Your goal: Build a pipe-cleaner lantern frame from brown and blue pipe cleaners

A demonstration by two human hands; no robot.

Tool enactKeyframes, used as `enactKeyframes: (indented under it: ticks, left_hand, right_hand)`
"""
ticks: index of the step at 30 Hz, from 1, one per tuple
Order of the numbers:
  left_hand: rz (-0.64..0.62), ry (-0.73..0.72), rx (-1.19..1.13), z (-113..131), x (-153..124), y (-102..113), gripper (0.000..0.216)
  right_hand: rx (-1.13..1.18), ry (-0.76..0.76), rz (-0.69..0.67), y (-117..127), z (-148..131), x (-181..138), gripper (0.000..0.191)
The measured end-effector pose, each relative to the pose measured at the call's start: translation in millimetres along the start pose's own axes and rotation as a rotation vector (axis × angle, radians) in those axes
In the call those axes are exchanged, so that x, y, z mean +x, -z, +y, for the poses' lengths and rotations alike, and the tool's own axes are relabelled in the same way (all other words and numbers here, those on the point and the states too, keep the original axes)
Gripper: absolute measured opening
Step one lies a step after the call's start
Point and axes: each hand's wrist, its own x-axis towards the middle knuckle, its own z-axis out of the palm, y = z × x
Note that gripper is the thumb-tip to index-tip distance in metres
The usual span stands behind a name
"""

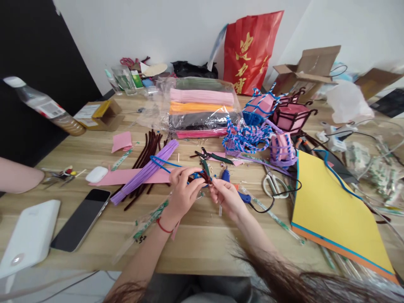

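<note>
My left hand (185,188), with a red string at its wrist, is closed on pipe cleaners. A blue pipe cleaner (158,161) loops out to its left, and a dark brown one (206,176) shows at the fingertips. My right hand (224,194) pinches the brown end from the other side, the fingertips of both hands almost meeting. Just beyond the hands lie dark green-handled pliers (221,158). A blue glue gun (225,178) rests beside my right hand. Purple pipe cleaners (145,172) lie in a bundle over a pink strip (132,177) and dark brown pipe cleaners (147,151).
At the back are a bag of coloured pipe cleaners (202,99) and a red bag (251,50). Finished lantern-like pieces (290,118), scissors (275,185) and yellow sheets (334,210) lie right. A phone (81,219), power bank (30,237) and another person's arm (19,176) are left.
</note>
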Motion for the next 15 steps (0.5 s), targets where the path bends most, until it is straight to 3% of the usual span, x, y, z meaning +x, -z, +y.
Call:
enactKeyframes:
  ticks: [3, 10, 15]
  left_hand:
    - [-0.001, 0.053, -0.050, -1.4, 2.8, 1.8, 0.024]
    - [-0.034, 0.074, -0.117, -4.6, 1.4, 3.7, 0.014]
    - [-0.077, 0.149, -0.200, 1.2, 4.2, 5.6, 0.026]
  right_hand:
    - [0.059, -0.022, -0.014, -0.9, -3.2, -1.2, 0.052]
    - [0.096, 0.017, 0.026, 0.4, -3.7, -1.7, 0.037]
    - [0.107, 0.046, 0.036, 0.3, -4.3, -1.8, 0.034]
